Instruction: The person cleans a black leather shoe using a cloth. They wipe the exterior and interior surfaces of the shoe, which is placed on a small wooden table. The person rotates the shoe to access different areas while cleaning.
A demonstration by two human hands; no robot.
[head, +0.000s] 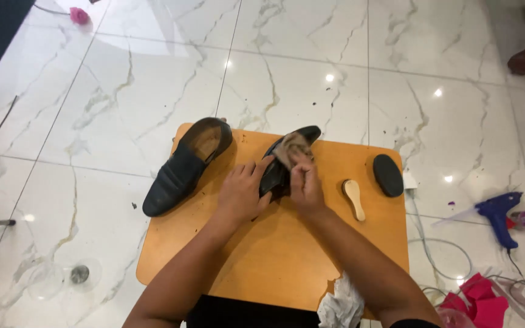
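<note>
A white marble floor (311, 79) lay under everything, and on it sat a low orange board (274, 255) that carried the work. Near the middle of the board's far half the two hands met on a black shoe (273, 176) lying on the wood with its toe pointing away. The left hand (241, 193) was clasped on the shoe's near side, holding it steady, while the right hand (305, 185) was pinched around a brownish cloth (291, 146) pressed onto the shoe's upper — cloth and leather touching. Just left of that grip lay the second black shoe (183, 167), its toe hanging over the board's edge. To the right of the grip, apart from the hands, lay a small wooden brush handle (355, 199), and beyond it a black oval brush (388, 175). Nearer the person than the grip — at the board's near edge — was a crumpled white rag (341, 307). Far right, off the board, lay a blue glue gun (500, 212).
</note>
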